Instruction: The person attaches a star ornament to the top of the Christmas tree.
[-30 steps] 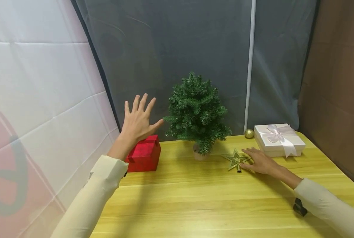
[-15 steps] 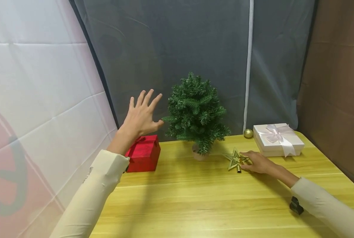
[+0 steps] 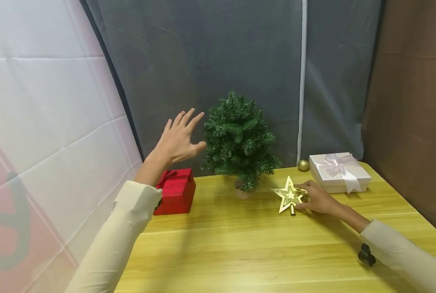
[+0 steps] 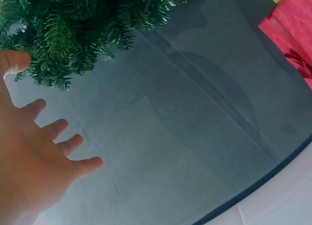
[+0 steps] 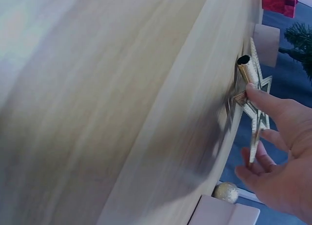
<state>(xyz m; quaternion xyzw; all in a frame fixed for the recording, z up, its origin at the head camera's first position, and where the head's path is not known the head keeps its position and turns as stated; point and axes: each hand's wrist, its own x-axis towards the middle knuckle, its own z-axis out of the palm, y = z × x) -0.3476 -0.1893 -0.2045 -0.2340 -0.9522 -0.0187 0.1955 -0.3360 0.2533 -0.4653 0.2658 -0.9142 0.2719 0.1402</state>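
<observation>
A gold star tree topper (image 3: 288,197) with a short tube at its base is pinched at its right side by my right hand (image 3: 319,199). The right wrist view shows the thumb near the hollow tube (image 5: 248,71) and the other fingers behind the star, which is tilted up from the table. My left hand (image 3: 177,141) is raised with spread fingers beside a small green Christmas tree (image 3: 240,140), holding nothing. In the left wrist view a gap shows between those fingers and the branches (image 4: 73,35); whether the thumb touches a branch I cannot tell.
A red gift box (image 3: 176,195) stands below the left hand. To the right are a white gift box (image 3: 338,176) with a pale ribbon bow and a gold ball (image 3: 303,165). The wooden table (image 3: 240,248) ends at a grey curtain (image 3: 159,73) behind the tree.
The right fingers have closed on the star, and it has tilted up, catching more light. The left hand has shifted slightly right, its thumb drawn in. The head view has turned a little.
</observation>
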